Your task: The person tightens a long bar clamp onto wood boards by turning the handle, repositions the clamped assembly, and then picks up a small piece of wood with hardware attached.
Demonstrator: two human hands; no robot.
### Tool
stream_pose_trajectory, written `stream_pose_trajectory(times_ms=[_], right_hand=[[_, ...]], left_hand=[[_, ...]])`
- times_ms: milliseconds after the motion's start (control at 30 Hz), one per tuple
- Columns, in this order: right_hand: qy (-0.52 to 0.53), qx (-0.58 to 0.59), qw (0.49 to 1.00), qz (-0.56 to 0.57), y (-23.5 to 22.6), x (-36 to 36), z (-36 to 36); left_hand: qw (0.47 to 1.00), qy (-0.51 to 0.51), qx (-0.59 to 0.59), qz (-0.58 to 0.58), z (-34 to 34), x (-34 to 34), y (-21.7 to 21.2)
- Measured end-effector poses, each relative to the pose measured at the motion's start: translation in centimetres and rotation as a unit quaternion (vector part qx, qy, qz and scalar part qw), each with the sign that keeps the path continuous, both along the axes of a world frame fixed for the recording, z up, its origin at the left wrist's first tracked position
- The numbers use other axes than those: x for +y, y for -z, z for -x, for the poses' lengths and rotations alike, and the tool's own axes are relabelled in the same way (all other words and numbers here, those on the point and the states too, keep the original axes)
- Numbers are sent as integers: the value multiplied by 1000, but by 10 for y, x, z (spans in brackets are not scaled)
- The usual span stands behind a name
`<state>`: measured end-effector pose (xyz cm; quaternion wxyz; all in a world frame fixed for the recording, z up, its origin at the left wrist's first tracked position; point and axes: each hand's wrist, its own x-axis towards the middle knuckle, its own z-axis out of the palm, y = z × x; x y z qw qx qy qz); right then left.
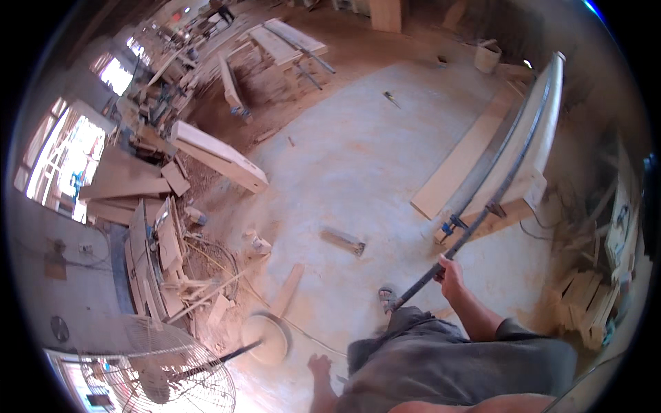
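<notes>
The person is standing on a dusty concrete floor in a woodworking shop, looking down past grey shorts. The right hand is gripping a long bar clamp, fingers wrapped tight round the dark steel bar near its lower end. The bar is running up and to the right from the hand, along a pale, long wooden panel that is standing on edge at the right of the room. The near end of the bar is pointing down toward a sandalled foot. A small blue clamp head is sitting at the panel's near end, just above the hand.

The left hand is hanging low beside the leg, near the bottom edge, touching nothing; it is blurred, so I cannot tell how its fingers are set.

A flat plank is lying on the floor just left of the panel. A short wood block is lying in the middle of the floor, well apart from the hand. On the left, a long boxy timber piece is resting at an angle among offcuts and sawdust. A wire-caged pedestal fan is standing near left, its round base beside the left hand. A white bucket is standing far off, and workbenches stacked with boards are filling the far left.
</notes>
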<state>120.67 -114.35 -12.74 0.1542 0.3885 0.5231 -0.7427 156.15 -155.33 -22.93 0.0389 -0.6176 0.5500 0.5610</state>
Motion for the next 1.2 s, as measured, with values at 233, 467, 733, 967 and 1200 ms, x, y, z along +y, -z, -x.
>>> stream_pose_trajectory(times_ms=[233, 467, 733, 967, 1200], right_hand=[[115, 9, 989, -92, 15, -41, -3], [113, -182, 932, -291, 8, -73, -11], [-23, -257, 765, -591, 7, -92, -7], [34, -367, 746, -554, -8, -83, -17], [46, -344, 722, -599, 3, -100, 3]], left_hand=[[984, 138, -5, 113, 128, -157, 72], [994, -74, 58, -47, 316, -314, 157], [984, -154, 69, -56, 437, -508, 335], [991, -107, -73, -33, 501, -597, 435], [982, -157, -36, -101, 482, -669, 533]])
